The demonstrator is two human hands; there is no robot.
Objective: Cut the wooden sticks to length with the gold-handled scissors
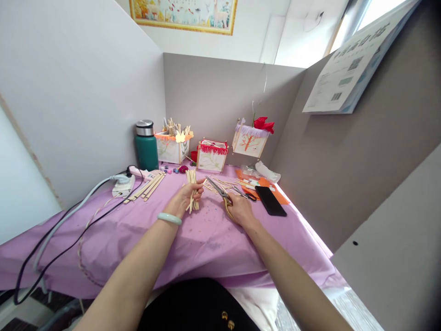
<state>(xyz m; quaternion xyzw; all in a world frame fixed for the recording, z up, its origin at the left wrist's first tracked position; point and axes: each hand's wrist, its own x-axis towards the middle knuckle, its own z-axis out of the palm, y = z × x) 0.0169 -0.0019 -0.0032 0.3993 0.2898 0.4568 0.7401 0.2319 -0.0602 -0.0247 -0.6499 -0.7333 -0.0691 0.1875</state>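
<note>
Holding stick bundle point(191, 177) near upright, left hand point(184, 196) grip closed round it, mid-worktop point(206, 248). Right hand point(241, 209) grip wrapped on scissors point(223, 195) handles, tips just beside left fingers. Purple cloth runs from hands over near edge. Phone point(270, 201) near right edge; bottle point(146, 149) back left, by partition point(103, 92).

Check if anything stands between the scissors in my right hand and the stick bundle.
Your left hand's fingers, with a small pale piece at their tips, lie between the right hand's scissors and the stick bundle. Nothing else visible does.
</note>
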